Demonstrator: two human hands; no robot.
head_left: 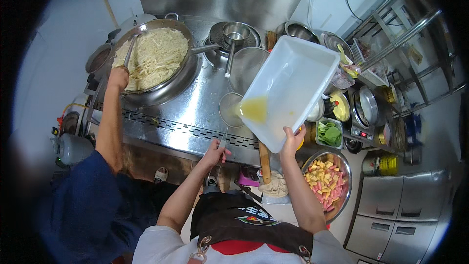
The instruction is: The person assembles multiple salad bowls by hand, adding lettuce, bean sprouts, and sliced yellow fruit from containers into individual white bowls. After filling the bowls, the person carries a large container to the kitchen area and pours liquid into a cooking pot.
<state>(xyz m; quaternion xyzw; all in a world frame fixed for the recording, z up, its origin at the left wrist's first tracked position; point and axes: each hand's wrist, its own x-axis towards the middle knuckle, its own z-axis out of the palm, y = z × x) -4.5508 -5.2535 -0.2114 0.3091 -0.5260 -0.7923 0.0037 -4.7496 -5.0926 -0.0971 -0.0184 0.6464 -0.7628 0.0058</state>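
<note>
My left hand (214, 155) is closed around the handle of a round mesh strainer (231, 103), held out level over the steel counter. My right hand (293, 141) grips the near edge of a white plastic tub (293, 76). The tub is tilted to the left, and yellow liquid (255, 109) has pooled at its lower left side, above the strainer. Some of it seems to run over the rim into the mesh. What lies under the strainer is hard to make out. Apart from the liquid, the tub looks nearly bare inside.
On the left, a co-worker's hand (118, 77) holds a long utensil in a large wok of noodles (159, 58). A saucepan (235, 32) sits at the back. Right are a container of green leaves (330, 133), a steel bowl of pink and yellow chunks (326, 182) and a metal rack (400, 39).
</note>
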